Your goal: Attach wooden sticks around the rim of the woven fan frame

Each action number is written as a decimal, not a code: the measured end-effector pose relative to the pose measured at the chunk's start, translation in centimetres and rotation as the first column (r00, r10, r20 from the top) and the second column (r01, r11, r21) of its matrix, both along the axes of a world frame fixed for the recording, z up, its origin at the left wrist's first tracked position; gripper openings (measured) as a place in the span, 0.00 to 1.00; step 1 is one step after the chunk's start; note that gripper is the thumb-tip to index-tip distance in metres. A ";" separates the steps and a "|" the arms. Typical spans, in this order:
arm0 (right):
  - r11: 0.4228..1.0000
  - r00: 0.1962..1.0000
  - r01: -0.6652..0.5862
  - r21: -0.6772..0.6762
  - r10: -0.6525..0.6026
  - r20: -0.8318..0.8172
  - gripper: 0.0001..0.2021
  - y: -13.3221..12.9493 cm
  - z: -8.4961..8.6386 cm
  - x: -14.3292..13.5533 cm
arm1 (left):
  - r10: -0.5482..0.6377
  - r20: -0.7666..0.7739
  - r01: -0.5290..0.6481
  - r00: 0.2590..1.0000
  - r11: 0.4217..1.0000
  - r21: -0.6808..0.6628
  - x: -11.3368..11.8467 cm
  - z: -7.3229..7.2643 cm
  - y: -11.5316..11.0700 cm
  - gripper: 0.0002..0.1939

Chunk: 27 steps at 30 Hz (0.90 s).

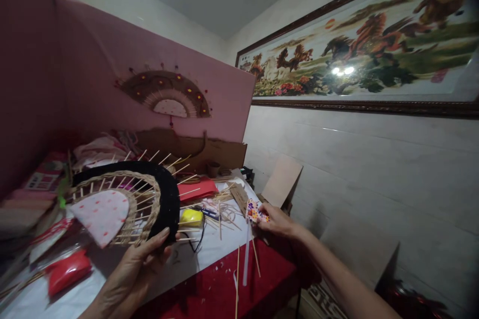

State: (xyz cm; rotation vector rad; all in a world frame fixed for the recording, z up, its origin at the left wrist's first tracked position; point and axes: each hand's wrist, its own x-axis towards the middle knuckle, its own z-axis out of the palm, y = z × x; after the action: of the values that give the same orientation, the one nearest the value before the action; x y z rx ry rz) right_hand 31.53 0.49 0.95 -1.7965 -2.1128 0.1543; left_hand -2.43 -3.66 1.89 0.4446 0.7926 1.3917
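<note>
My left hand (140,264) grips the lower right edge of a handmade fan (170,199), thumb on its black outer band. Thin wooden sticks poke out past that band. Inside it are woven tan cord and a white centre piece (103,214) with red dots. Off to the right, at the table's edge, my right hand (275,220) is closed round a flower-patterned glue gun (256,211). A long translucent glue stick (246,259) hangs down from it. My fingers hide part of the gun, and it is apart from the fan.
Loose wooden sticks (236,284), a red paper (198,188), a yellow packet (191,217) and a red packet (69,271) lie on the table (209,289). A finished-looking fan (164,87) hangs on the pink board (228,94). Cardboard (282,179) leans by the wall.
</note>
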 end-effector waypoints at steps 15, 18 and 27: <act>1.000 0.436 0.030 0.001 -0.012 -0.900 0.18 -2.9 3.2 -1.1 | -0.036 0.032 0.035 0.999 0.999 0.034 0.2 -1.3 0.3 0.11; 0.996 0.325 0.005 -0.085 -0.082 -0.942 0.13 -4.4 4.5 -3.2 | -0.033 0.025 0.033 0.999 0.999 0.009 0.1 -1.6 0.5 0.08; 0.923 0.357 -0.351 -0.158 -0.024 -0.934 0.11 -7.8 5.4 -9.6 | -0.044 0.038 0.045 0.998 0.999 -0.005 0.2 -1.6 0.7 0.11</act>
State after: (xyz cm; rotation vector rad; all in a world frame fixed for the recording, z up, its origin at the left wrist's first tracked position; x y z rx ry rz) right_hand 21.98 -7.26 6.37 -1.0801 -1.3786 1.3416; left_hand -2.28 -2.99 0.31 0.4281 0.7513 1.3526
